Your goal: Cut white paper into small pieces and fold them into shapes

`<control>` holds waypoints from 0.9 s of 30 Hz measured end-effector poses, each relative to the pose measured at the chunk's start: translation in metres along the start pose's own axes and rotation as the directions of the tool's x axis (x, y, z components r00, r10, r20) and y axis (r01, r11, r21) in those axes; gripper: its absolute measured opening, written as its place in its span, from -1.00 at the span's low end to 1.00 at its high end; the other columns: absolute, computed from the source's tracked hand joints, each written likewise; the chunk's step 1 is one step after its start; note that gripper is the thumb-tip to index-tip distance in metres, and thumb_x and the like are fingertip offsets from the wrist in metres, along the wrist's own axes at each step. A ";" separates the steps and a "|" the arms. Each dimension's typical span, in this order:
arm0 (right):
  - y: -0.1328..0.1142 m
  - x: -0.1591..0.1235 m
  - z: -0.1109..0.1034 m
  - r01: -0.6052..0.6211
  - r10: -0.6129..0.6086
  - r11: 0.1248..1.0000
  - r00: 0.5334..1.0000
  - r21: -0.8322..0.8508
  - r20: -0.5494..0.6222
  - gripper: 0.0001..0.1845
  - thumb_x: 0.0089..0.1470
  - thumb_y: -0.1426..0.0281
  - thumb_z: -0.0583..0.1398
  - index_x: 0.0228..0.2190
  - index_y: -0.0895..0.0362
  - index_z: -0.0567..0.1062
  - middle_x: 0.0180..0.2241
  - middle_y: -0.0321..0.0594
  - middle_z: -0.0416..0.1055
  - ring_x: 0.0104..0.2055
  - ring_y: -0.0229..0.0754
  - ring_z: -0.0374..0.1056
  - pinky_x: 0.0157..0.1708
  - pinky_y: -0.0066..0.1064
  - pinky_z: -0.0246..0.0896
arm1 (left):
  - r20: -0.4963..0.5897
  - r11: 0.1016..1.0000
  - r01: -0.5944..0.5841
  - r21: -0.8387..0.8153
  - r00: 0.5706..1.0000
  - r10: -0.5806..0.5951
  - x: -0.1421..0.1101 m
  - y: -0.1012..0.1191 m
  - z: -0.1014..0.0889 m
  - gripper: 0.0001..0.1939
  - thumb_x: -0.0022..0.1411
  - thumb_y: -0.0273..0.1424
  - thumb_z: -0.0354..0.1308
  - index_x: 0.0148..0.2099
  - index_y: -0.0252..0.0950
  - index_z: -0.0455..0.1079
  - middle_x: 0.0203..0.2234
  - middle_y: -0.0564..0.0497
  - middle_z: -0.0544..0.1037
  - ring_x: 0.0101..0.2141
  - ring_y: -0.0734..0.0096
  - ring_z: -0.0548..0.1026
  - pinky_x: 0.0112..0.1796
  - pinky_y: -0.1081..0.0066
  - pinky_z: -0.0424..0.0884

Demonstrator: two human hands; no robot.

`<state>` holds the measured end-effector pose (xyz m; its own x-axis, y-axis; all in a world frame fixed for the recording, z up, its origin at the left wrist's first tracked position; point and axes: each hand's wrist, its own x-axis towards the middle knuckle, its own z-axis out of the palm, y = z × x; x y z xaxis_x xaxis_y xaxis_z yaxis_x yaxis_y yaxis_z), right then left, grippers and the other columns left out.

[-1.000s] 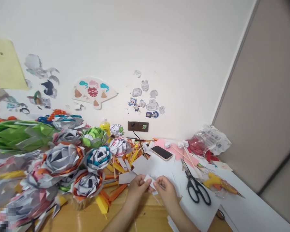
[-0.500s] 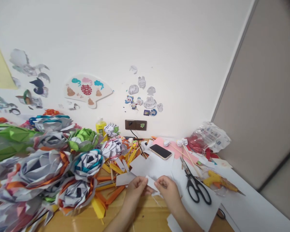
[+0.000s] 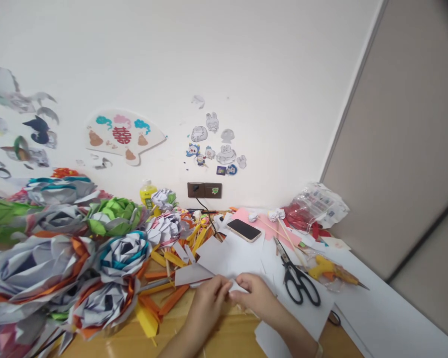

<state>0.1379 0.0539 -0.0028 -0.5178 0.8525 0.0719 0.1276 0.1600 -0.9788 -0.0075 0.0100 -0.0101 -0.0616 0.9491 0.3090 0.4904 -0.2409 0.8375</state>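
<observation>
Between my two hands is a small piece of white paper [image 3: 237, 287], mostly covered by the fingers. My left hand [image 3: 209, 298] pinches its left side, with the fingers curled under. From the right, my right hand [image 3: 254, 293] grips the same paper between thumb and fingers. Both hands meet just above the wooden table [image 3: 224, 338]. White paper sheets [image 3: 212, 256] lie behind them. To the right of my right hand, black-handled scissors [image 3: 298, 278] rest on white paper, tips pointing away.
Paper flowers [image 3: 125, 253] crowd the left side, with orange and yellow paper strips [image 3: 171, 301] beside them. Farther back lie a phone [image 3: 244, 230] and a yellow glue bottle [image 3: 147, 193]. A yellow glue gun [image 3: 334, 272] and a plastic bag [image 3: 321, 204] sit on the right.
My hands have drawn closer together on the paper, and my right hand has turned over it, so less of the paper shows. The view has swung slightly right.
</observation>
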 end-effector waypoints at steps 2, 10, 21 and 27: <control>-0.008 -0.005 -0.003 -0.082 0.079 0.996 0.992 0.032 0.099 -0.95 -0.20 0.47 0.13 -0.62 0.14 0.32 -0.71 -0.50 0.05 -0.67 -0.40 -0.02 -0.68 -0.57 -0.20 | 0.078 0.989 -0.097 0.108 0.993 0.089 -0.001 -0.001 -0.002 -0.71 0.20 -0.31 -0.03 -0.52 -0.27 0.35 -0.63 0.03 0.44 -0.55 0.40 0.36 -0.46 0.50 0.18; -0.006 -0.006 0.001 -0.030 0.026 0.999 0.994 0.030 0.109 -0.89 -0.18 0.52 0.11 -0.65 0.17 0.40 -0.70 -0.45 0.23 -0.64 -0.39 0.09 -0.65 -0.59 -0.13 | 0.199 0.970 -0.184 0.158 0.968 0.152 -0.001 -0.001 -0.004 -0.69 0.25 -0.31 -0.08 -0.42 -0.27 0.41 -0.54 -0.01 0.50 -0.49 0.39 0.41 -0.42 0.51 0.20; 0.004 0.002 -0.007 -0.079 0.084 0.995 0.992 -0.053 0.097 -0.75 -0.21 0.48 0.17 -0.73 0.16 0.18 -0.76 -0.51 0.00 -0.67 -0.37 0.19 -0.70 -0.60 -0.16 | 0.072 1.000 -0.031 0.007 0.997 0.030 0.002 0.005 -0.004 -0.69 0.22 -0.30 -0.05 -0.52 -0.29 0.30 -0.64 0.08 0.40 -0.56 0.45 0.34 -0.47 0.51 0.21; 0.003 0.000 -0.011 -0.106 0.118 0.991 0.979 -0.085 0.166 -0.87 -0.15 0.46 0.11 -0.64 0.21 0.39 -0.71 -0.37 0.29 -0.65 -0.35 0.16 -0.66 -0.56 -0.05 | -0.003 0.994 0.085 -0.061 0.996 -0.085 0.009 0.000 -0.008 -0.69 0.17 -0.23 -0.03 -0.52 -0.29 0.30 -0.68 0.10 0.37 -0.59 0.43 0.32 -0.51 0.50 0.19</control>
<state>0.1472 0.0599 -0.0039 -0.6324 0.7707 -0.0775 0.2528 0.1108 -0.9612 -0.0150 0.0166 -0.0038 -0.1055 0.9656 0.2377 0.4292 -0.1714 0.8868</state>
